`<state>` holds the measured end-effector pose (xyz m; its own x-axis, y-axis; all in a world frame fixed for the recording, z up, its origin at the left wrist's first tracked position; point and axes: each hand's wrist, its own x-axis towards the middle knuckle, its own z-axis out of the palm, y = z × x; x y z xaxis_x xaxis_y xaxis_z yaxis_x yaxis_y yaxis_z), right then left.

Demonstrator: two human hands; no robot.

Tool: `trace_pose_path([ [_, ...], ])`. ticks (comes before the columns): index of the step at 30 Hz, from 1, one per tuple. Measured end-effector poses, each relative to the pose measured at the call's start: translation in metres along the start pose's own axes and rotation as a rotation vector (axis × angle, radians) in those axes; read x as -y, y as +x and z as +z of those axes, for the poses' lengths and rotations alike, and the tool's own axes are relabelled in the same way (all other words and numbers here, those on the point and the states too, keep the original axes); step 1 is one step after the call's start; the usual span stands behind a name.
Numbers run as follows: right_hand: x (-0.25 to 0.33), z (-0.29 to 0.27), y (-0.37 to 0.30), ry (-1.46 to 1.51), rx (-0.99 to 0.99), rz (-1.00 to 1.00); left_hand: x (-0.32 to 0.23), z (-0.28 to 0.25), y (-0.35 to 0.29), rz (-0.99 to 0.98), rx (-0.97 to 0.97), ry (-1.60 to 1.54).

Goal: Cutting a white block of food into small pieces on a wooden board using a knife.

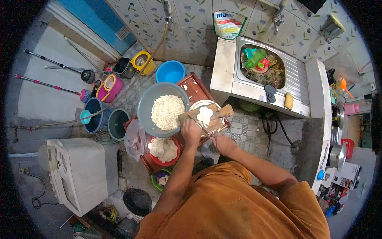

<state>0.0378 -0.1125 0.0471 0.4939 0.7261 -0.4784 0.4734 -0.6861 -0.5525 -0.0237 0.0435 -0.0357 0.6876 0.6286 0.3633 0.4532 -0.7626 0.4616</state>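
A wooden cutting board with a handle at its right lies beside a grey bowl, its left end close to the bowl's rim. Several white round slices rest on it. My left hand is closed over the board's near left edge, fingertips partly hidden. In my right hand, just off the near edge, is a knife, its blade angled up-left across the board. Finely cut white pieces fill much of the grey bowl. Larger smooth white pieces sit in a red bowl below it.
A reddish wooden low table carries the bowls. A clear plastic bag hangs at its left. The sink holding dishes stands far right. Left are buckets, mops and a washing machine. A blue basin sits behind.
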Motion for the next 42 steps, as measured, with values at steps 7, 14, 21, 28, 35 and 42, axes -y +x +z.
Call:
trace_pose_path([
  [7,-0.021,0.033,0.02,0.089,-0.148,-0.044,0.001,0.003,0.005,0.039,-0.065,-0.009],
  [14,-0.016,0.03,0.012,-0.042,-0.17,-0.001,0.002,-0.003,0.008,-0.315,0.027,-0.046],
  [21,-0.015,-0.03,-0.026,0.139,-0.203,0.097,-0.013,-0.004,0.04,-0.574,-0.084,-0.059],
  [28,-0.088,-0.058,-0.042,0.057,-0.241,0.205,-0.016,0.005,0.027,-0.53,-0.143,-0.001],
  [35,-0.1,-0.089,-0.014,-0.034,-0.144,0.083,0.003,0.005,0.016,-0.451,-0.217,-0.098],
  [42,-0.103,-0.114,0.043,-0.262,-0.078,0.025,-0.011,-0.009,0.012,-0.485,-0.29,-0.077],
])
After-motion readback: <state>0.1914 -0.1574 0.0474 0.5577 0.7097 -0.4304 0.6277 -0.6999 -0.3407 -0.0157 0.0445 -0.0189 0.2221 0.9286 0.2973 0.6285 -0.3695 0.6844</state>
